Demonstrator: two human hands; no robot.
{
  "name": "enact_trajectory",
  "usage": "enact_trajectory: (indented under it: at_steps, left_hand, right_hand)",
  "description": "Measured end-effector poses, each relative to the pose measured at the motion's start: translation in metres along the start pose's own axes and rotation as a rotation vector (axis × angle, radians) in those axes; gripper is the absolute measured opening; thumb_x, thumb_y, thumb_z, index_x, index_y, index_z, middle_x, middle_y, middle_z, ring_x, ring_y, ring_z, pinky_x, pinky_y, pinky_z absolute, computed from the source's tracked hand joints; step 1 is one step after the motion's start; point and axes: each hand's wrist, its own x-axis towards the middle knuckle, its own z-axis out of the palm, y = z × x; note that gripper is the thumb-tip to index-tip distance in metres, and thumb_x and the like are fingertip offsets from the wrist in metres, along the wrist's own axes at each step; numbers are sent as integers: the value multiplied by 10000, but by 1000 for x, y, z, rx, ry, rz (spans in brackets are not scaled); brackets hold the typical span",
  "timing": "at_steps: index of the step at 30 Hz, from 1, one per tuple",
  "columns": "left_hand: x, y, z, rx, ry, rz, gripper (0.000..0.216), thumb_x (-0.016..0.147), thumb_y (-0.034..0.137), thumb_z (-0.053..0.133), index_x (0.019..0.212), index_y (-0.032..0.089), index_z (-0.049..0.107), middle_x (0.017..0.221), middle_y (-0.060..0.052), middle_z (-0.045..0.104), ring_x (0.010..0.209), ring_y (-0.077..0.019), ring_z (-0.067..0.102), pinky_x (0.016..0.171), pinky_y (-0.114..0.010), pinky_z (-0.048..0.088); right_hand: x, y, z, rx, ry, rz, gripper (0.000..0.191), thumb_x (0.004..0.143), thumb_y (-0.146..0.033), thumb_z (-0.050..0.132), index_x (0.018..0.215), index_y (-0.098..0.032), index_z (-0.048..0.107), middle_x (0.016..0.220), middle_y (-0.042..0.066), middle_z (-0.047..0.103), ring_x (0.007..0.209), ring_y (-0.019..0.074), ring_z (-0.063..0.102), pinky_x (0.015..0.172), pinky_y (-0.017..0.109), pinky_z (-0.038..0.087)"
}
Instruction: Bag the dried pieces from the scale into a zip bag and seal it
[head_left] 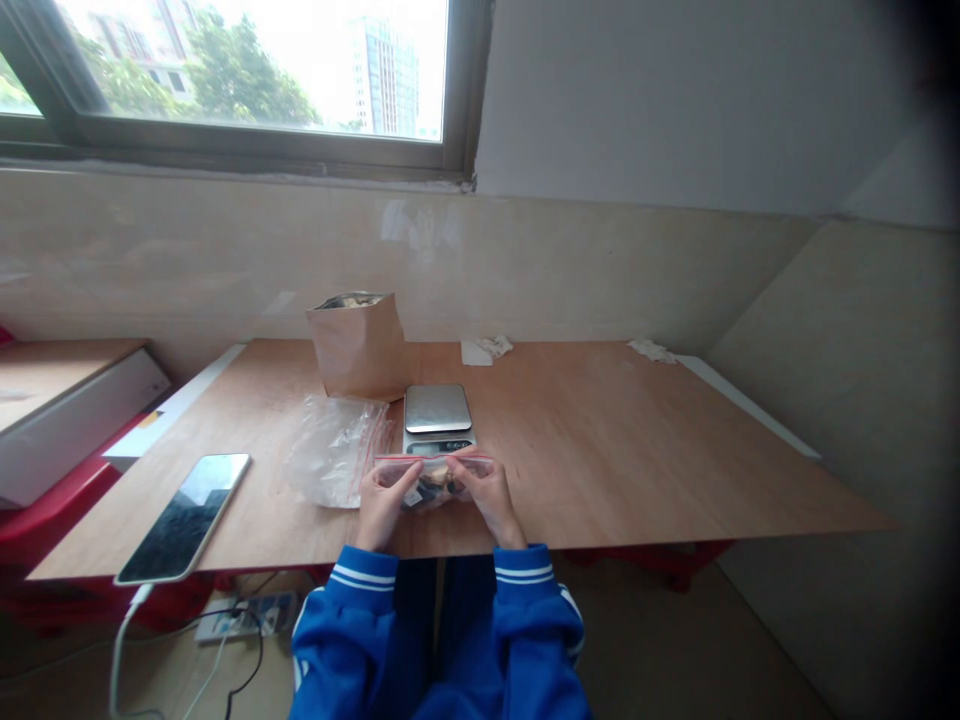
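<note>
Two hands in blue sleeves with white cuff stripes meet at the near edge of a wooden table. The left hand and the right hand both pinch the top edge of a small clear zip bag with a red seal strip; fingers are closed on it from either side, and dark and pale pieces show inside. The bag sits between the hands, touching both.

Just beyond the bag, at 12 o'clock, stands a small kitchen scale with a bare steel plate. At 10 o'clock from the hands lies a heap of empty clear zip bags. Farther back, at 11 o'clock, a brown paper bag stands upright and open. At 9 o'clock a phone lies flat on the table, screen up, with a white cable hanging from its near end.
</note>
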Motion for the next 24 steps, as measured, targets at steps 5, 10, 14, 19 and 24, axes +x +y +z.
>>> enact_trajectory:
  at_steps: [5,10,14,19,24]
  left_hand:
    - [0,-1,-2,-80,-69,-23,280,674,317,757,875,131,699,831,-63,737,783,-195,681,745,-294,525]
    - [-1,0,-2,-99,-93,-35,324,667,298,764,940,142,686,871,-58,727,800,-192,673,738,-288,525]
    - [-2,6,1,-51,-95,-5,256,674,297,759,857,129,697,809,-55,713,764,-178,661,721,-271,519]
    - [-6,14,5,-28,-96,22,218,685,308,749,809,136,696,773,-48,706,737,-174,657,710,-272,515]
    - [-8,16,6,11,-84,24,221,679,311,752,802,137,694,777,-47,706,746,-175,659,702,-263,510]
  right_hand:
    - [-1,-4,-2,16,-61,-2,191,762,-372,685,815,-191,657,747,-3,667,690,150,643,640,238,509]
    - [-3,-6,-1,11,-116,17,208,773,-374,674,884,-198,668,798,6,685,709,157,652,644,244,511]
    - [-3,-10,1,-22,-129,2,182,775,-374,670,816,-197,672,770,2,679,731,165,656,658,245,510]
    - [-3,-13,4,-16,-110,9,194,751,-373,693,820,-193,666,748,8,693,716,173,666,674,263,521]
    - [-3,-9,4,-36,-88,-49,176,749,-363,696,783,-191,682,755,8,678,731,162,655,689,254,514]
